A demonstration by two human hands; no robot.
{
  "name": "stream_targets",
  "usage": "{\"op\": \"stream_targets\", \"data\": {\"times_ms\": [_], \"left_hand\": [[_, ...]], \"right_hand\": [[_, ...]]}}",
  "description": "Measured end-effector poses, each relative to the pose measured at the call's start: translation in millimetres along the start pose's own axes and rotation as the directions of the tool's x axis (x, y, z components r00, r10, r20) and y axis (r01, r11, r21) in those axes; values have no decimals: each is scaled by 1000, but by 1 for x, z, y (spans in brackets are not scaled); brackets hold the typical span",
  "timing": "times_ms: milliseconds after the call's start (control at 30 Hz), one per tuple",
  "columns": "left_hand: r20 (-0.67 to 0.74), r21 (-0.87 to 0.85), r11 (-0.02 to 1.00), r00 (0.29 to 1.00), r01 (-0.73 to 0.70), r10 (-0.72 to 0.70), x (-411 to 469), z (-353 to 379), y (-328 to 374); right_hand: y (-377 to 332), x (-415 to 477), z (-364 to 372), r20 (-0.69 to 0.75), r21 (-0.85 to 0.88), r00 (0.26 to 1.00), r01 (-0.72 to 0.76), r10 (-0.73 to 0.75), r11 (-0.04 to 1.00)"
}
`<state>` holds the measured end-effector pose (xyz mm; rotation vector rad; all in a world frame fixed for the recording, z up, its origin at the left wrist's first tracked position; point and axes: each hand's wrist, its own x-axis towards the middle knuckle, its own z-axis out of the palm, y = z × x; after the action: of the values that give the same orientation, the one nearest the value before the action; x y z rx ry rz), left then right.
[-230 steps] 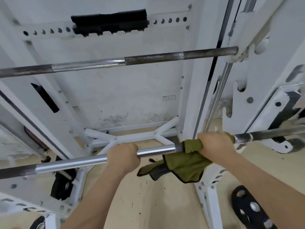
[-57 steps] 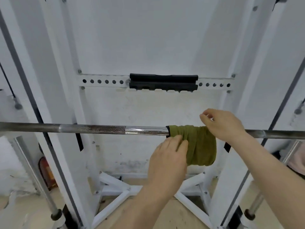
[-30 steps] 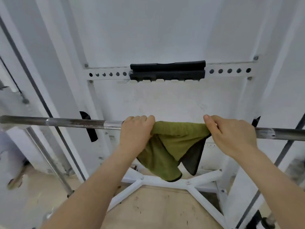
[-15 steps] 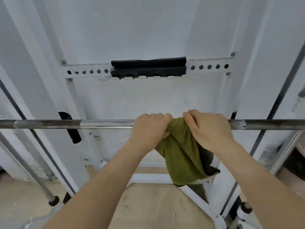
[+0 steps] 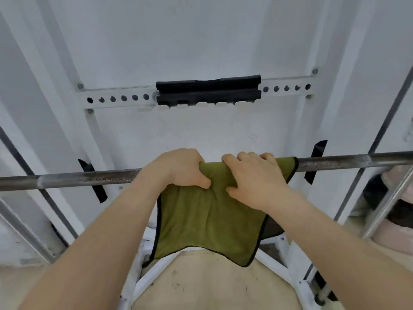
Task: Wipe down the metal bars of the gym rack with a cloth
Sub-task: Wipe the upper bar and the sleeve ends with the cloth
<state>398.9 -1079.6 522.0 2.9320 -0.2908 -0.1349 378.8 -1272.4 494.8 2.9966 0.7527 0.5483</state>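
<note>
A long grey metal bar [image 5: 93,179] runs across the view, rising slightly toward the right. An olive green cloth [image 5: 207,222] with a dark hem is draped over its middle and hangs down flat below it. My left hand [image 5: 178,170] grips the cloth and the bar at the cloth's left end. My right hand [image 5: 252,177] presses the cloth onto the bar just to the right, fingers curled over the top. The bar under the cloth and hands is hidden.
Behind the bar stands the white rack: a crossbeam with holes [image 5: 116,99] carrying a black pad [image 5: 207,89], and white uprights [image 5: 348,90] on both sides. A white base frame [image 5: 143,278] lies on the beige floor. A slanted chrome rod [image 5: 388,198] stands at the right.
The cloth, bunched between my hands half a second ago, now hangs spread flat over the bar. Both hands stay close together on it, and the view has moved closer.
</note>
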Motion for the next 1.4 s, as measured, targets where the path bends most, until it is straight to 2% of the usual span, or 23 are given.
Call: {"op": "stream_targets", "data": {"times_ms": [33,67,133,200,267,400,467,533,600,734,834,900,967,1100,1200,1400], "left_hand": [[-56,19,1000,998,-15,16,-3,1,-9],[-173,93,995,984,-24,40,-9,4,-20],[-405,315,949,906,12,123,-23,14,-46],[-501,433,900,845,55,189,-38,24,-70],[-541,461,881,821,106,184,-45,28,-84],[-600,411,885,796,220,81,-47,32,-82],[-618,373,897,784,237,50,-47,33,-75],[-644,339,914,764,225,50,-46,34,-64],[-658,323,931,748,171,91,-43,38,-39],[-645,267,962,733,-49,216,-28,66,46],[-664,295,949,690,-114,289,-17,76,77],[-664,358,928,670,-102,330,-16,72,70],[-667,390,919,673,-47,318,-19,62,48],[-584,437,899,760,-1,285,-29,48,4],[-576,483,875,770,49,275,-41,41,-20],[-581,453,889,777,61,243,-74,28,-98]], "right_hand": [[2,4,1,-20,-6,1000,-20,20,1000],[5,6,3,-28,-16,999,-45,45,999],[10,10,4,2,-46,991,-132,132,990],[-2,18,3,12,-90,974,-223,225,971],[-31,30,4,4,-63,975,-222,222,973],[-104,46,18,-90,27,993,-77,80,997],[-107,44,23,-168,28,985,-38,42,999],[-80,33,20,-196,-15,980,-30,27,999],[-35,13,15,-168,-59,980,-121,109,991],[52,-30,3,-97,-132,933,-357,347,925],[77,-42,-4,-73,-177,909,-417,410,892],[75,-38,-2,-89,-194,924,-383,372,903],[60,-21,2,-107,-199,957,-287,270,937],[8,11,10,-51,-178,994,-108,101,978],[-18,29,11,-55,-171,998,-26,17,985],[-88,66,8,19,-95,993,118,-117,989]]}}
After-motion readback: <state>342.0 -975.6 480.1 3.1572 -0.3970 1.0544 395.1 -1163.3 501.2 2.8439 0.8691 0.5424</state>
